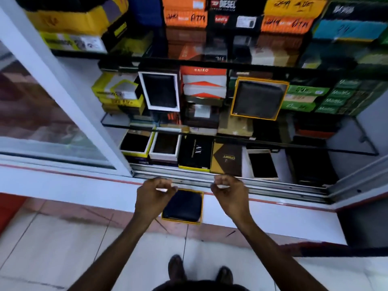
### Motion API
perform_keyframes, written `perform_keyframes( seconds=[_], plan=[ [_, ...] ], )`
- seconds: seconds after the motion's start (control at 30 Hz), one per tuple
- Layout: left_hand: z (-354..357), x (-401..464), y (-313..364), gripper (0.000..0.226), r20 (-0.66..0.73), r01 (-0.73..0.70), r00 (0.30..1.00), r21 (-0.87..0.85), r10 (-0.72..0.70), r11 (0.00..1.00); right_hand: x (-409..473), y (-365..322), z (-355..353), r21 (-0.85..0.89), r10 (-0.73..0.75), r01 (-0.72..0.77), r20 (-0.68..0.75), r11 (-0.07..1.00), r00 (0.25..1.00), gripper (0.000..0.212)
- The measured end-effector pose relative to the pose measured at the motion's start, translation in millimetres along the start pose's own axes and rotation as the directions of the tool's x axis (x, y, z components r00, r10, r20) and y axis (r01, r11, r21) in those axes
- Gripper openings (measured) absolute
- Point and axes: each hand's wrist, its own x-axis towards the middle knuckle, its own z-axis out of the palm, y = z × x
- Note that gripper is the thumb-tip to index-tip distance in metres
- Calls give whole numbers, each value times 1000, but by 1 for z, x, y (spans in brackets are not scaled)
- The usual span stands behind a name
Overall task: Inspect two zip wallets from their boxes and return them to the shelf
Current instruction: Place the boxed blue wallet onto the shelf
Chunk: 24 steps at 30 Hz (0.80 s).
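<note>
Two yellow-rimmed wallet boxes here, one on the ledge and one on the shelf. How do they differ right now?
The ledge box lies flat on the white ledge, partly hidden by the left hand; the shelf box stands tilted against stacked boxes on the glass shelf, untouched. The ledge box's wallet looks darker, the shelf box's greyer. Both are open, square, yellow-rimmed, each holding a dark wallet.

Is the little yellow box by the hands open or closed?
Open. The yellow-edged box on the white ledge has no lid, so the dark wallet inside shows.
</note>
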Motion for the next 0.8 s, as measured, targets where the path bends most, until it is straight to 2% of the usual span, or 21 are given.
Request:
perform_keyframes(
  seconds=[0.1,0.17,0.27,0.33,0.47,0.6,0.73,0.8],
  plan=[
    [10,-1,-39,30,66,129,989,92,-136,987,-6,28,27,-128,144,-133,84,983,986,9],
    [16,0,-51,34,95,183,976,111,-194,977,-5,39,39,-246,224,-182,154,952,962,15],
    [21,3,-59,17,152,186,965,171,-212,968,-4,43,55,-394,392,-271,267,878,880,24],
    [26,6,-60,23,170,166,965,195,-200,967,-5,43,63,-421,428,-292,278,859,860,33],
    [32,14,-68,34,204,181,956,151,-210,972,-7,39,72,-398,420,-303,252,866,872,31],
    [30,14,-68,27,198,183,959,121,-204,976,-10,39,70,-373,398,-299,224,878,890,26],
    [18,9,-47,15,114,145,982,37,-148,989,-14,32,52,-202,382,-348,162,916,910,23],
    [9,8,-33,17,77,157,985,-54,-153,986,-16,21,39,-127,353,-338,119,932,928,25]
  ],
)
